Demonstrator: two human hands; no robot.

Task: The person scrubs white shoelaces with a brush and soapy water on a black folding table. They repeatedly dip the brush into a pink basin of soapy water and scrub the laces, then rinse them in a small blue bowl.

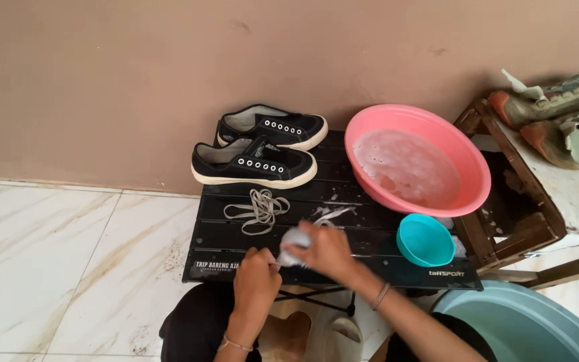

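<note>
Both hands work at the near edge of the black slatted worktop (pixel 343 194). Left hand (pixel 256 275) is clenched, pinching what looks like one end of a wet shoelace (pixel 295 243); right hand (pixel 328 249) is closed around the bunched, soapy lace, grip grasping it between fingers and palm. So the lace in hand sits just above the worktop's front slats, between the two hands, suds on it.

Second lace (pixel 257 210), greyish, lies loose in a tangle on the worktop just behind the hands, looks dry, no foam on it — judged not yet scrubbed. Foam smears (pixel 333 213) sit on the slats right of it.

Two black sneakers (pixel 263 144) with white soles stand side by side at the far edge against the wall, eyelets empty, laces already out. They look dry, no suds visible, so shoe washing probably not begun.

Pink basin (pixel 477 171) right of the shoes holds soapy water. Small teal bowl (pixel 425 240) near the right hand, contents not clear. Large blue-green tub (pixel 524 325) at bottom right, partly cut off. Muddy shoes (pixel 557 114) rest on a wooden stool (pixel 504 234) far right, untouched.

Progress judged early: unlacing done, one lace mid-wash, the other lace and both sneakers left.
</note>
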